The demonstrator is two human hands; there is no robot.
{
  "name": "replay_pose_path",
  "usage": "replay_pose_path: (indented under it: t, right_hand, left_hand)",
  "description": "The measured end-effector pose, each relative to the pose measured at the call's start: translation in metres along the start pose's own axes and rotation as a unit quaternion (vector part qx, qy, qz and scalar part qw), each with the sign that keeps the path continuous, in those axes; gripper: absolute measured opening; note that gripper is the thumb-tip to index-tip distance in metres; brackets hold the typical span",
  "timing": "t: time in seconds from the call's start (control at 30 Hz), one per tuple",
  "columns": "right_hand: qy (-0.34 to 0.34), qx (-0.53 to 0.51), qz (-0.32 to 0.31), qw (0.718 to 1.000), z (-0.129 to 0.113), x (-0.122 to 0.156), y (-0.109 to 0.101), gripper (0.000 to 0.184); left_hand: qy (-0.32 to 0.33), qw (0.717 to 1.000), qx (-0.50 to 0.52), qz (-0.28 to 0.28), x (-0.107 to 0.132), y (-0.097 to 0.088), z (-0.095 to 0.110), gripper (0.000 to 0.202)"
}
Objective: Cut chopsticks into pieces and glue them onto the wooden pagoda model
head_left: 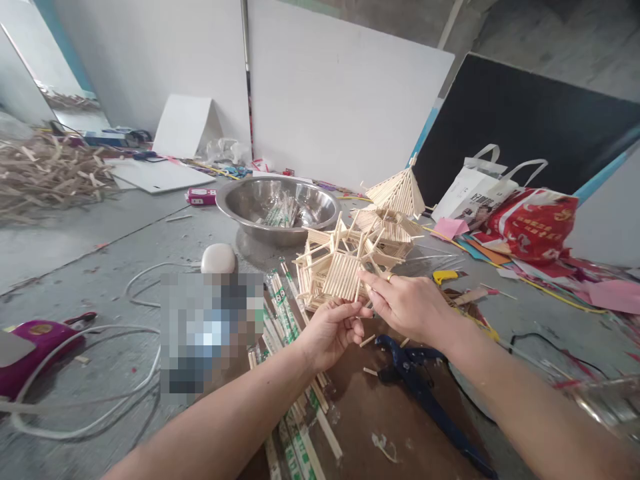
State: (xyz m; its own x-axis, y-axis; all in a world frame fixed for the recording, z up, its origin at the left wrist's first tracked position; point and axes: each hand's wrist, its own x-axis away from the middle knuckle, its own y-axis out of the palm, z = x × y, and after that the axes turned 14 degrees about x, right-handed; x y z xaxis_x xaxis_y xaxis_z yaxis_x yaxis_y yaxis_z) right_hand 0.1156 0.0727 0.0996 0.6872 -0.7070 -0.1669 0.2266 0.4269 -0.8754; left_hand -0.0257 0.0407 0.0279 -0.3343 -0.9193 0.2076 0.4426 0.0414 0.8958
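Observation:
A model building made of light wooden sticks [320, 267] stands in front of me, its sloping roof panel [343, 275] laid in close parallel rows. At the panel's lower right edge, my left hand [334, 332] pinches the bottom end of a short wooden stick [358, 291] between thumb and forefinger. My right hand [407, 303], with a ring on one finger, has its forefinger pressed to the upper part of that stick; its other fingers are curled and partly hidden. Close behind are a second stick section [395, 233] and a pointed stick roof [397, 191].
Wrapped chopsticks [287, 313] lie left of the model. A blue cutter tool [425, 393] rests on the brown board [400, 440] below my hands. Behind stands a steel basin [277, 230]. A yellow utility knife [445, 276] and bags [530, 223] are right; a white cable [90, 433] loops left.

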Motion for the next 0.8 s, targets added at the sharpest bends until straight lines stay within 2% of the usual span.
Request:
replay_pose_path:
  t: [0.37, 0.63, 0.8]
  right_hand:
    - [0.000, 0.019, 0.001, 1.000, -0.0003, -0.0002, -0.0005, 0.041]
    - [0.000, 0.002, 0.009, 1.000, 0.0005, 0.0006, 0.0010, 0.040]
    - [-0.002, -0.006, 0.015, 1.000, -0.0001, 0.0001, 0.0038, 0.040]
  left_hand:
    - [0.035, 0.999, 0.024, 0.033, 0.0012, -0.0016, -0.0030, 0.005]
    - [0.031, 0.998, 0.038, 0.026, 0.0015, -0.0041, -0.0034, 0.011]
    - [0.031, 0.999, 0.023, 0.024, 0.0020, -0.0026, -0.0022, 0.006]
